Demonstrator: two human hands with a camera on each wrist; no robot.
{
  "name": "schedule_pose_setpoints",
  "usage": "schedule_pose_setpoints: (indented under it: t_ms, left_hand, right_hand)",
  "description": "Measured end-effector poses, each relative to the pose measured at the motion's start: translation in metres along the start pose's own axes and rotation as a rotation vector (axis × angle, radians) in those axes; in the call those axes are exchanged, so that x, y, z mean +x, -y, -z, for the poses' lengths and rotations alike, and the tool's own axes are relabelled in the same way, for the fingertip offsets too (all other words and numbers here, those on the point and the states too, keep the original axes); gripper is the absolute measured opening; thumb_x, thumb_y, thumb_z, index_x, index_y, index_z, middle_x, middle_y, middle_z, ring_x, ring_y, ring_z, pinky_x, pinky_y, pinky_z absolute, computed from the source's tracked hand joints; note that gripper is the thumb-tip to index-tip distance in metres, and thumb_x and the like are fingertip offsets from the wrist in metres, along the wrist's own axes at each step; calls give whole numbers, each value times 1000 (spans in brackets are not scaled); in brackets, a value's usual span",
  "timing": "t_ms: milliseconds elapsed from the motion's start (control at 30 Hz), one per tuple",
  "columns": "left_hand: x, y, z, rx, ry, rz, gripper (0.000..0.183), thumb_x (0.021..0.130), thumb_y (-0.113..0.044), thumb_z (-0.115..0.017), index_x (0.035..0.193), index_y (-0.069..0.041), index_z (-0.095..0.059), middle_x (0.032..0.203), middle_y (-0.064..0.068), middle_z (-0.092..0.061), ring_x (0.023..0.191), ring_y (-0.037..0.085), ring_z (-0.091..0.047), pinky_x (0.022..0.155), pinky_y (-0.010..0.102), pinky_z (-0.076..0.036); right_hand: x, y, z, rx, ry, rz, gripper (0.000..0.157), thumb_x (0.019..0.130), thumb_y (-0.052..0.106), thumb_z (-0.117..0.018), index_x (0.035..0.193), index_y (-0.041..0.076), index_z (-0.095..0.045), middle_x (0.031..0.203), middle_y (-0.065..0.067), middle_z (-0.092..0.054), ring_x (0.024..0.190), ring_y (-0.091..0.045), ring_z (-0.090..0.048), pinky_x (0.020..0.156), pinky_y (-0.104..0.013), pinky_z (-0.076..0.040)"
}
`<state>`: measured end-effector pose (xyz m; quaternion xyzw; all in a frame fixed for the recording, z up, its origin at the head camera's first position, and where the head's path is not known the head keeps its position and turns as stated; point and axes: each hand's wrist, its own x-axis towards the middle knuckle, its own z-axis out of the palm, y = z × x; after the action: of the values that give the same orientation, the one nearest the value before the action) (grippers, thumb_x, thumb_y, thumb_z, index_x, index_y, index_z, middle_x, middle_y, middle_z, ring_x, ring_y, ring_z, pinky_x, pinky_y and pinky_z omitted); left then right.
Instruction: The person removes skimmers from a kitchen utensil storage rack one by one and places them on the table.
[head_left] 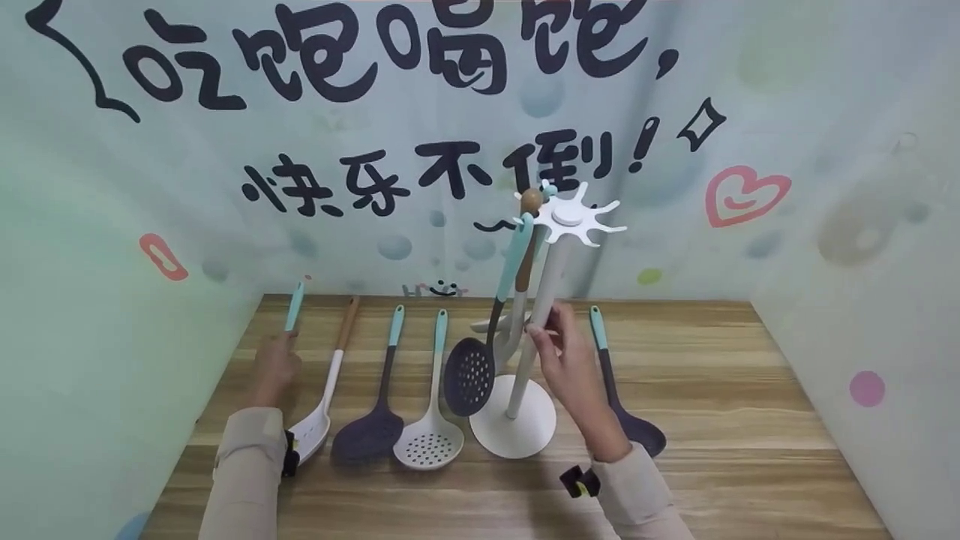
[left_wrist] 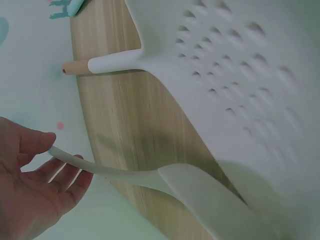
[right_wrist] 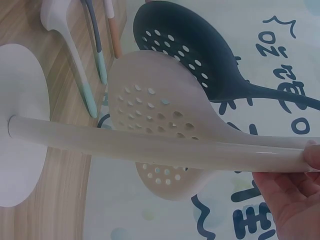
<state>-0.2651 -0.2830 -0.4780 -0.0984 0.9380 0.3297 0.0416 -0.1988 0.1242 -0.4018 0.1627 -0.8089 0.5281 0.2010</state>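
At the far left of the head view, my left hand pinches a pale cooking utensil by its teal handle. The left wrist view shows thumb and fingers at the handle end, with the utensil's broad head toward the camera. My right hand grips the post of a white utensil stand, whose round base is on the table. Around its top is a ring of hooks. A dark skimmer and a pale slotted utensil with a wooden handle hang there.
Beside the left hand lies a white slotted turner with a wooden handle. A dark turner and a white skimmer lie left of the stand; a dark ladle lies right of it. A printed backdrop rises behind the wooden table.
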Motion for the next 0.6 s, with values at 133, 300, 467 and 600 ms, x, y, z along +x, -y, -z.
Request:
schedule_pose_setpoints:
  t_ms: [133, 300, 467, 600]
  left_hand:
    - [3, -2, -4, 39, 95, 6, 55, 88, 4, -34, 142, 8, -24, 136, 42, -21, 115, 52, -35, 99, 59, -34]
    - [6, -2, -11, 130, 177, 5, 56, 89, 1, -36, 143, 9, -20, 137, 44, -14, 120, 58, -26, 100, 63, -29]
    - [4, 0, -15, 154, 287, 18, 59, 88, 1, -39, 142, 12, -18, 136, 45, -14, 119, 56, -30, 98, 60, -33]
    - [7, 10, -17, 191, 387, 40, 41, 88, -5, -43, 123, 17, -41, 105, 33, -48, 89, 38, -52, 76, 43, -48]
  right_hand:
    - [0, 0, 1, 10, 6, 1, 33, 95, 19, -51, 122, 1, -44, 115, -18, -59, 105, -26, -60, 89, -40, -51]
    - [-1, 0, 1, 15, 11, -15, 33, 95, 19, -51, 122, 2, -44, 116, -17, -59, 106, -27, -60, 90, -43, -49]
    - [-1, 1, 0, 9, 12, -15, 32, 95, 21, -51, 121, 4, -45, 116, -16, -59, 106, -26, -60, 90, -44, -49]
    - [-1, 0, -1, 3, 18, -15, 33, 95, 23, -51, 122, 5, -45, 116, -16, -59, 106, -25, -60, 90, -43, -50]
